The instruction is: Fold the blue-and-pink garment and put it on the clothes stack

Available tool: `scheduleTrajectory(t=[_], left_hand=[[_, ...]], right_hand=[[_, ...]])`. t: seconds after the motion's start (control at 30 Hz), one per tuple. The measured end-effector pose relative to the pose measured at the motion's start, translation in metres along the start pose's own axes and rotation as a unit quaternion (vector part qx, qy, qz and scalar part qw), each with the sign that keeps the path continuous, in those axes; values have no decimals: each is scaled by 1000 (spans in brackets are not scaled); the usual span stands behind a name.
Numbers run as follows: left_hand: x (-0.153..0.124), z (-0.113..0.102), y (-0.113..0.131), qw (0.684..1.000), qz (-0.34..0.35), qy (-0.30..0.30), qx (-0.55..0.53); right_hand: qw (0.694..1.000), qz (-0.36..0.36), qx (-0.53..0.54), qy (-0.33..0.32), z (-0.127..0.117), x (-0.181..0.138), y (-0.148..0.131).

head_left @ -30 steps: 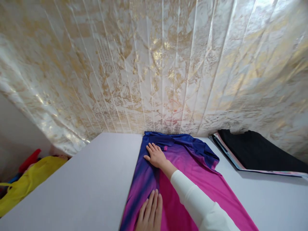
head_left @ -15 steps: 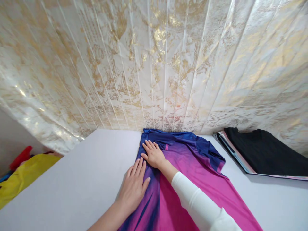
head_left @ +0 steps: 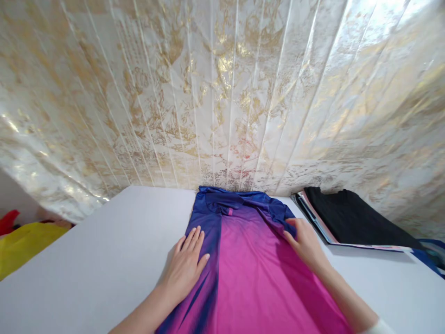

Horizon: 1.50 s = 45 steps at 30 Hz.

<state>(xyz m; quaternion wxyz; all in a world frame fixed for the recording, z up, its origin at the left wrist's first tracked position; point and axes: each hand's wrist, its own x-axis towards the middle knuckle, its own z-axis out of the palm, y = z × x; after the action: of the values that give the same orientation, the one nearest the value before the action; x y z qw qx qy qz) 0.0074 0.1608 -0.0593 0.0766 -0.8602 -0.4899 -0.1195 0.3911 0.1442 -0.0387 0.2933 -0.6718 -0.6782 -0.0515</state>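
A pink garment that fades to dark blue at the collar and left edge lies flat on a white table. My left hand rests flat on the garment's left folded edge, fingers stretched out. On the garment's right side, near the blue shoulder, my right hand lies with its fingers curled at the fabric's edge. Whether those fingers pinch the cloth is hard to tell.
A stack of folded clothes with a black piece on top sits at the back right of the table. A white and gold curtain hangs behind. Yellow fabric and something red lie off the table's left edge.
My right hand has moved from the garment's left collar area across to its right side. My left hand has slid up along the left edge and stays flat there.
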Motion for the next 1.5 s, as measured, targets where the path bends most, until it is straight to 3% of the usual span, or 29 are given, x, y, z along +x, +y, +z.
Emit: scheduleTrajectory(t=[0.1, 0.17, 0.27, 0.4, 0.5, 0.67, 0.8, 0.93, 1.07, 1.13, 1.23, 1.37, 1.5], left_hand=[[6, -5, 17, 999, 27, -8, -27], [14, -7, 30, 998, 36, -11, -48], [27, -11, 49, 996, 33, -29, -77], [38, -12, 66, 995, 17, -48, -85], [37, -10, 71, 995, 8, -54, -83], [33, -12, 72, 992, -1, -67, -105], [32, -11, 70, 989, -5, -61, -131], [30, -4, 69, 988, -7, -37, -147], [29, -3, 69, 988, -8, -31, -152], [29, -4, 68, 987, -7, -33, -154], [29, -5, 67, 986, -5, -33, -165], [32, -8, 65, 981, 19, -34, -190], [38, -14, 68, 971, 87, -39, -218]], right_hand=[[995, 67, -14, -74, -26, -28, 48], [989, 78, -31, -126, -32, -36, 52], [982, 87, -65, -156, -25, -27, 27], [977, 164, -58, -121, -2, 5, -6], [974, 195, -31, -110, 9, 27, -13], [974, 210, -15, -86, -5, 62, -15], [979, 188, 3, -83, -17, 100, -42], [981, 126, 57, -138, 5, 125, -95], [959, 89, 122, -242, 25, 125, -132], [949, 78, 131, -274, 19, 117, -134], [942, 63, 108, -312, -9, 86, -120], [932, 46, 56, -355, -53, 4, -98], [910, 73, 10, -408, -75, -86, -88]])
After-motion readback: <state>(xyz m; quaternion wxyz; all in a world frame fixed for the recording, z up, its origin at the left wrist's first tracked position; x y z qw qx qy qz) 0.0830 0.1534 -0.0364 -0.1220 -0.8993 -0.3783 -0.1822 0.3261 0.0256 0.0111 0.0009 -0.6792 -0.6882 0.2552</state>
